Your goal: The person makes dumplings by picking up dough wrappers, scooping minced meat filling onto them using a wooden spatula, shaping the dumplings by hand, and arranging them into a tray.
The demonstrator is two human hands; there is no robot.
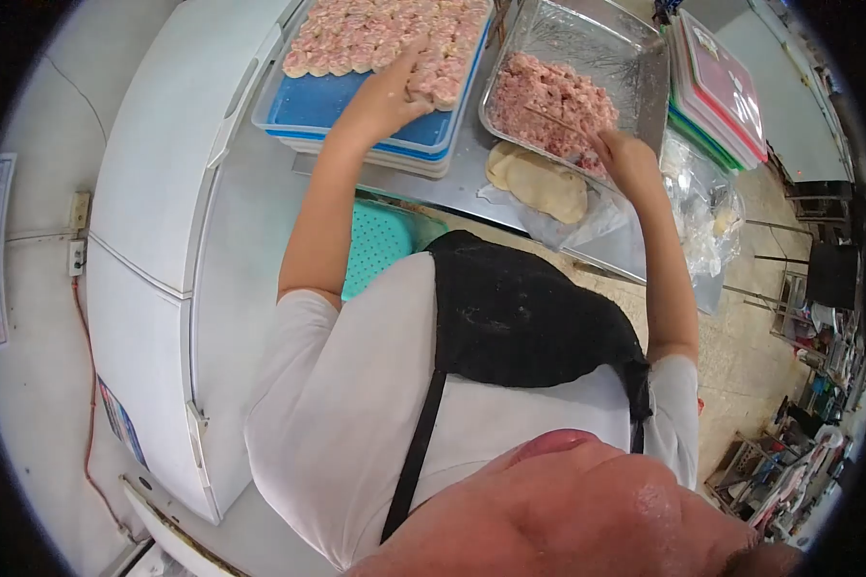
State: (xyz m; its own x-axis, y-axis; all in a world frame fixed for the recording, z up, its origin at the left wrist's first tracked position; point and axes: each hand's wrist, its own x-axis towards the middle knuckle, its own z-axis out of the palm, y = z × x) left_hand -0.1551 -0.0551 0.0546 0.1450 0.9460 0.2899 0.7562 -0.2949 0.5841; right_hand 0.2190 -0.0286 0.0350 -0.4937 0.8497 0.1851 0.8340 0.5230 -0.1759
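Note:
My left hand (387, 101) is over the blue tray (308, 101), its fingers at the near edge of the rows of meat-filled dumplings (375, 34); whether it grips one is hidden. My right hand (629, 162) is closed on a thin stick (553, 119), whose tip lies over the pink minced meat (548, 91) in the metal pan (640, 58). Round pale dough wrappers (539, 188) lie overlapping on plastic just in front of the pan.
Stacked lidded containers (717, 87) stand right of the pan, with clear plastic bags (702, 197) in front. A turquoise perforated basket (375, 245) sits below the table edge. A white refrigerator (164, 173) stands at the left.

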